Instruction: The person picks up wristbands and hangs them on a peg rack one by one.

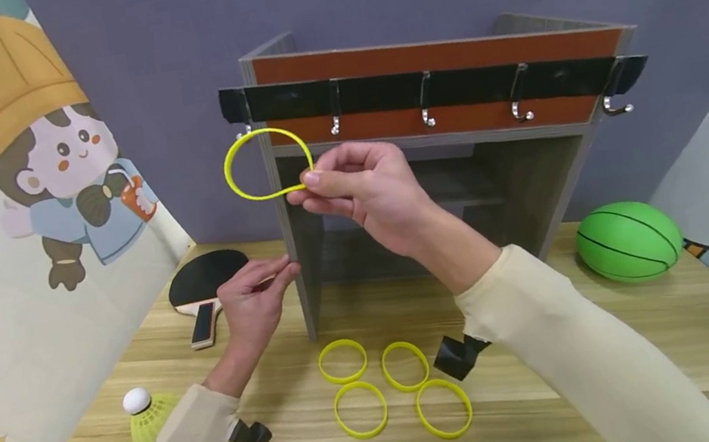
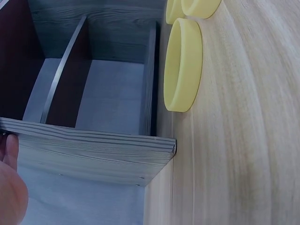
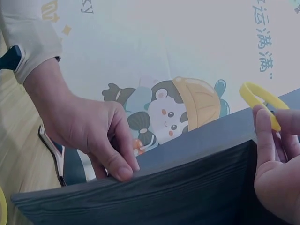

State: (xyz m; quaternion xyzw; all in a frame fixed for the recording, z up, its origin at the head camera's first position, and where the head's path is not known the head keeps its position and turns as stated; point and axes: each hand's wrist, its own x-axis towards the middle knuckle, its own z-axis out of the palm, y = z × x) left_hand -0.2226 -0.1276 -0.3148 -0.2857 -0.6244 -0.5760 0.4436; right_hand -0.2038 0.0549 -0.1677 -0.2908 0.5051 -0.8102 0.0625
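Note:
My right hand (image 1: pixel 378 194) pinches a yellow wristband (image 1: pixel 261 131) between thumb and fingers. The band is held up in front of the left end of a black hook strip (image 1: pixel 376 86), overlapping the leftmost hook (image 1: pixel 240 132) in the head view. Lower down, my left hand (image 1: pixel 252 305) grips the front edge of the grey cabinet's left side panel (image 1: pixel 305 282). The right wrist view shows its thumb (image 3: pixel 117 168) on the panel's edge. Several more yellow wristbands (image 1: pixel 321 364) lie on the wooden table before the cabinet.
A black table-tennis paddle (image 1: pixel 207 276) lies left of the cabinet, with a yellow shuttlecock (image 1: pixel 150 419) nearer the front. To the right sits a green ball (image 1: pixel 629 241). Several silver hooks (image 1: pixel 428 117) hang along the strip across the cabinet's orange-brown front board (image 1: pixel 439 50).

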